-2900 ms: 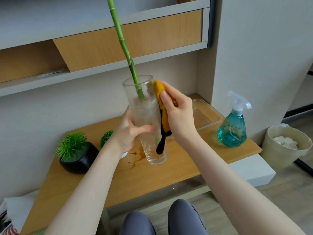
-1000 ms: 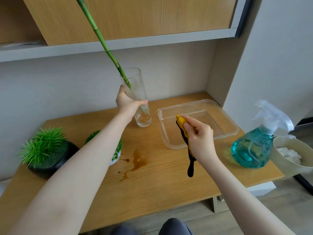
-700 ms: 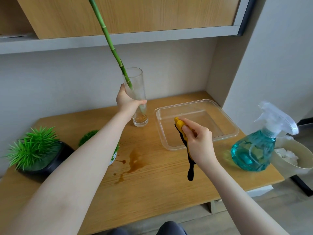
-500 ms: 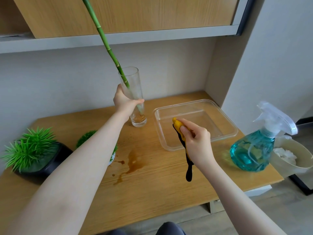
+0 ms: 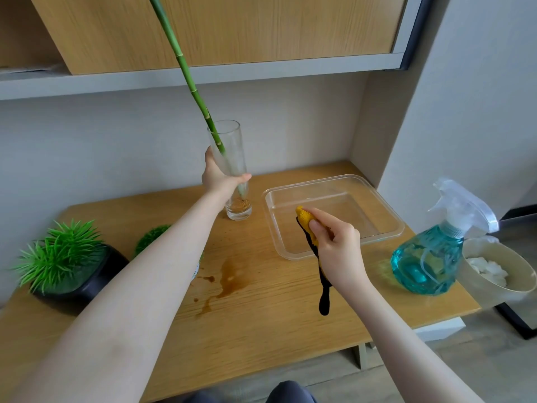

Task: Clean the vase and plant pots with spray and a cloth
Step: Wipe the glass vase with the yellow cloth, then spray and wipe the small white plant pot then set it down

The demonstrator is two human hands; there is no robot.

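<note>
A tall clear glass vase (image 5: 232, 158) with a green bamboo stalk (image 5: 186, 68) leaning out of it stands at the back of the wooden table (image 5: 261, 309). My left hand (image 5: 222, 177) is wrapped around its lower half. My right hand (image 5: 338, 248) pinches a yellow and black cloth (image 5: 312, 242) that hangs down over the near edge of a clear plastic tray (image 5: 386, 207). A teal spray bottle (image 5: 433, 257) stands at the table's right end. A black pot (image 5: 87, 283) with a spiky green plant sits at the left; a second small plant pot (image 5: 152, 237) is mostly hidden behind my left forearm.
A brown liquid stain (image 5: 229, 277) marks the table's middle. A cream bin (image 5: 499, 274) with white wads sits off the right edge. A wooden cabinet and grey shelf (image 5: 232, 71) hang overhead, and a wall corner juts in at the right.
The vase was lifted close and wiped with the cloth; now it rests at the back of the table in my left hand. My right hand with the cloth has come away, over the tray.
</note>
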